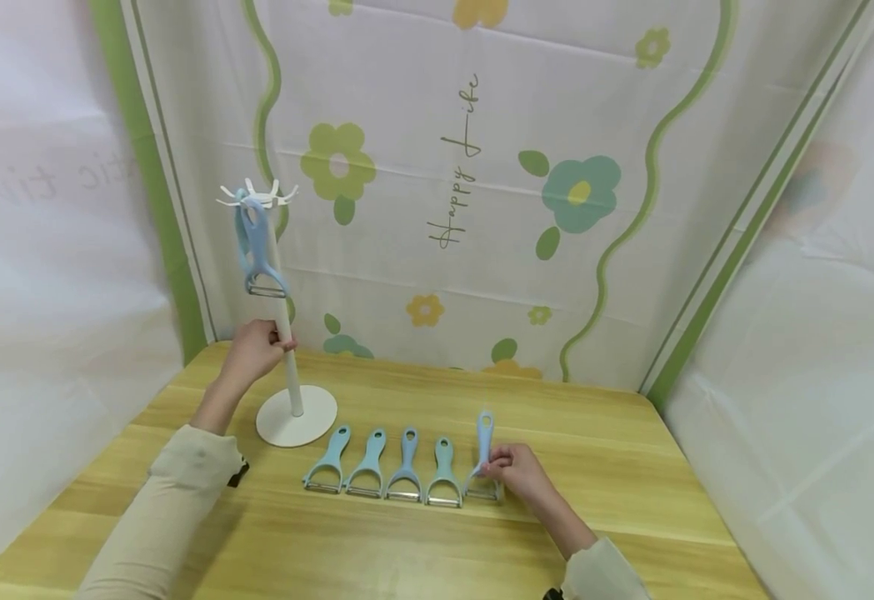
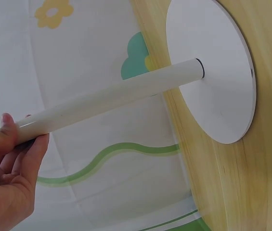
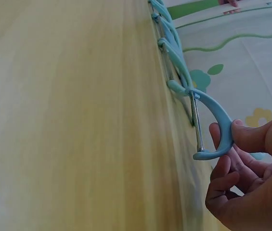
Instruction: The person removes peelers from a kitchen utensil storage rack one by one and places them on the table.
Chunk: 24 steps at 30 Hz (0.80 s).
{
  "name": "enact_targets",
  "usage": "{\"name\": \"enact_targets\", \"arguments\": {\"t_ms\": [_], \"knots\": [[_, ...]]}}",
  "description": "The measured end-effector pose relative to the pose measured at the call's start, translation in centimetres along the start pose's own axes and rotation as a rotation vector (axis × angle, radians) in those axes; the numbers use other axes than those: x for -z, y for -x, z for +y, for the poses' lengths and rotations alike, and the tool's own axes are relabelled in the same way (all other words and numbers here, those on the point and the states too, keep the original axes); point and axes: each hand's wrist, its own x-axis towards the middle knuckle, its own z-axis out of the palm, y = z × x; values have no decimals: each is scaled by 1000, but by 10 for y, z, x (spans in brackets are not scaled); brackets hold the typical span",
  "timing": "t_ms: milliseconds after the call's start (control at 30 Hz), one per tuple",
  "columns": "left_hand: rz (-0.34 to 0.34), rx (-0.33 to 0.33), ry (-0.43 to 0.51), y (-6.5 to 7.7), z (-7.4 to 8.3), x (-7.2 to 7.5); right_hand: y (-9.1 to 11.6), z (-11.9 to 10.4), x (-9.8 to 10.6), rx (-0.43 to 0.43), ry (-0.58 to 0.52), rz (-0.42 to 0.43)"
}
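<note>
My left hand (image 1: 255, 350) grips the white post (image 2: 111, 98) of an upright rack with a round base (image 1: 275, 423). From the hooks (image 1: 275, 198) at its top hang blue peelers (image 1: 258, 242), one partly behind another. My right hand (image 1: 517, 469) pinches a blue peeler (image 1: 485, 433) at its yoke, with the handle pointing away from me. In the right wrist view, thumb and fingers hold that peeler's curved arm (image 3: 226, 130), and its blade shows beside them. To its left lie several peelers in a row, among them a green one (image 1: 443, 458) nearest and a blue one (image 1: 408, 454).
A wooden table (image 1: 399, 550) carries everything. Behind it hangs a white curtain (image 1: 399, 225) with flowers and lettering, and pale sheets (image 1: 819, 375) close off both sides. The peeler row runs just right of the rack's base.
</note>
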Motion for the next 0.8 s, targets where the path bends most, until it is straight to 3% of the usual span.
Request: {"name": "enact_targets", "arguments": {"t_ms": [400, 800], "knots": [[5, -11, 2, -1, -1, -2, 1, 9, -4, -38, 72, -8], [-31, -60, 53, -3, -10, -2, 3, 4, -6, -48, 202, 58]]}}
